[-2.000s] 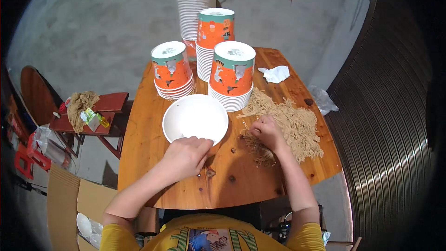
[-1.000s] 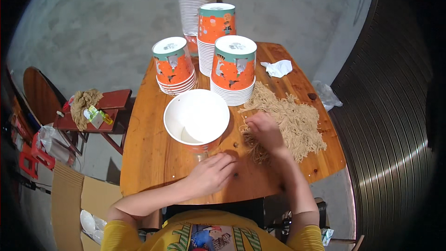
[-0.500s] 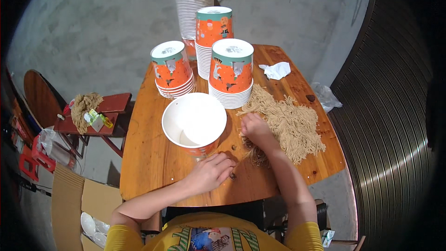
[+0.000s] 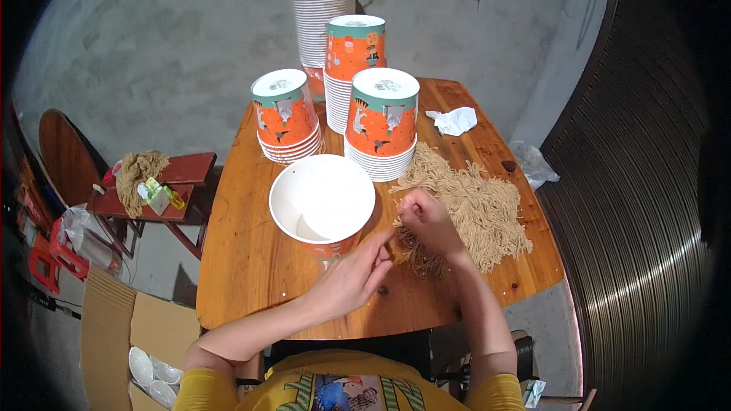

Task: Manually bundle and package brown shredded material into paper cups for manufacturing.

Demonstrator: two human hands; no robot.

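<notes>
My left hand (image 4: pixel 354 278) lies low over the table in front of an upright white-lined paper bucket (image 4: pixel 335 202), fingers stretched out and the thumb apart. Nothing shows in it. Beside it, my right hand (image 4: pixel 428 219) is closed in a pinch at the left edge of a pile of tan strings (image 4: pixel 487 213). What its fingers hold, if anything, is too small to make out. Some strings in its shadow look dark. The bucket's mouth faces up, and a small hole shows near its rim.
Behind the bucket stand upside-down stacks of orange and green paper buckets (image 4: pixel 384 118) on the wooden table (image 4: pixel 251 274). A crumpled white tissue (image 4: pixel 454 120) lies at the far right. A red bench (image 4: pixel 183 171) and an open cardboard box (image 4: pixel 164 323) are to the left.
My right hand has lifted slightly and turned its fingers toward me. The left hand has moved up and right toward it, its fingers straightening. The view has shifted slightly.
</notes>
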